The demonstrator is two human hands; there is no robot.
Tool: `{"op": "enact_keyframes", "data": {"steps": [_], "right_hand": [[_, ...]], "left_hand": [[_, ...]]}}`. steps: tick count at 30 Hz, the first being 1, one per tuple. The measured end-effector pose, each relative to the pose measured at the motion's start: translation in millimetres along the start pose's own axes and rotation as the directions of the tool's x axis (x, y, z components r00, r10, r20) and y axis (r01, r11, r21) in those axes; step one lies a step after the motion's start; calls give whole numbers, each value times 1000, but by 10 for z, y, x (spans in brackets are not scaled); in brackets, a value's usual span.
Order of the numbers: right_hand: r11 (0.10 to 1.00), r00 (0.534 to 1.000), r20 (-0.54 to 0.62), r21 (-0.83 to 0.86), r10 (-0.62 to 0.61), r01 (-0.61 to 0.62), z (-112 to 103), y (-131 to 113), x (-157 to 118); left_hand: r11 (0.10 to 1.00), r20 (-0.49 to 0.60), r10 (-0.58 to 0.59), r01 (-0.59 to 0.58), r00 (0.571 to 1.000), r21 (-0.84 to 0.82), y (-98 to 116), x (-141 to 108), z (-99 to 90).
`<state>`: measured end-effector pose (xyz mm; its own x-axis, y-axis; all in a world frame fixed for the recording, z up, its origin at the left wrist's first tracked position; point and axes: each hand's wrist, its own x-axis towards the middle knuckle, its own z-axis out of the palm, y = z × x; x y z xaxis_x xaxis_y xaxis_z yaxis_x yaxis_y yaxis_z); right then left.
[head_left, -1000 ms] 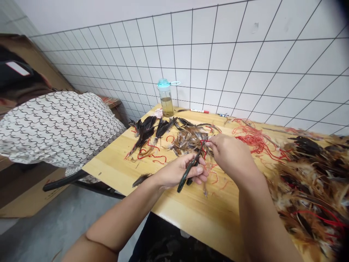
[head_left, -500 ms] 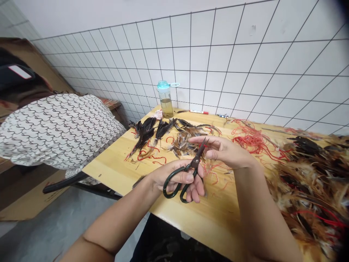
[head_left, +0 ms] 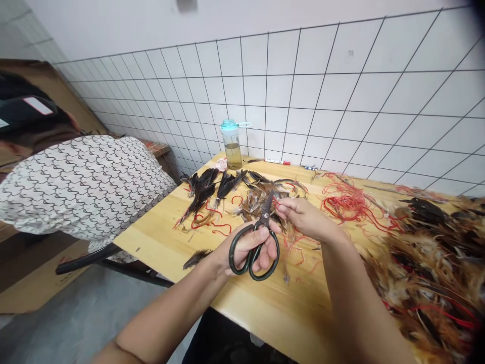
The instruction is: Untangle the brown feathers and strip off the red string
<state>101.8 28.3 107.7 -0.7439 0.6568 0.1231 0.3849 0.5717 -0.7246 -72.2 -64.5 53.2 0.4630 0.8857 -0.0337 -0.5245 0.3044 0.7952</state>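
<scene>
The left arm (head_left: pixel 162 316) reached in from the lower left, ending in a curled left hand (head_left: pixel 246 247), its fingers (head_left: pixel 267 255) bent closed. Just beside it, the right hand (head_left: pixel 305 218) hung palm down, with its thumb and fingertips (head_left: pixel 279 205) pinched together, and the right arm (head_left: pixel 359 308) angled inward.

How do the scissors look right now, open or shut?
Shut: the blades of the scissors lie together as one narrow point above the left hand.

Route from left hand (head_left: pixel 252 247) to water bottle (head_left: pixel 232 144) blocked by dark feather bunches (head_left: pixel 212 187); right hand (head_left: pixel 303 217) hemmed by red thread tangle (head_left: pixel 346 202), feather heap (head_left: pixel 428 263) beyond. Passage past table's left edge (head_left: pixel 151 237) obstructed by person's patterned shirt (head_left: pixel 83 187).
</scene>
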Motion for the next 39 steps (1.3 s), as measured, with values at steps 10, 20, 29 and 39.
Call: {"op": "enact_keyframes", "data": {"steps": [10, 20, 29, 39], "right_hand": [[973, 996, 82, -228, 35, -15, -1, -82, -75], [999, 995, -97, -44, 27, -31, -296, -118, -350], [989, 995, -16, 113, 95, -92, 67, -10, -56], [984, 992, 70, 140, 105, -114, 188, -1, 8]], "left_hand": [[993, 26, -28, 31, 999, -114, 49, 52, 190], [891, -358, 422, -308, 833, 333, 428, 16, -61], [818, -196, 481, -357, 855, 450, 207, 383, 204], [805, -252, 487, -318, 836, 501, 257, 289, -41]]}}
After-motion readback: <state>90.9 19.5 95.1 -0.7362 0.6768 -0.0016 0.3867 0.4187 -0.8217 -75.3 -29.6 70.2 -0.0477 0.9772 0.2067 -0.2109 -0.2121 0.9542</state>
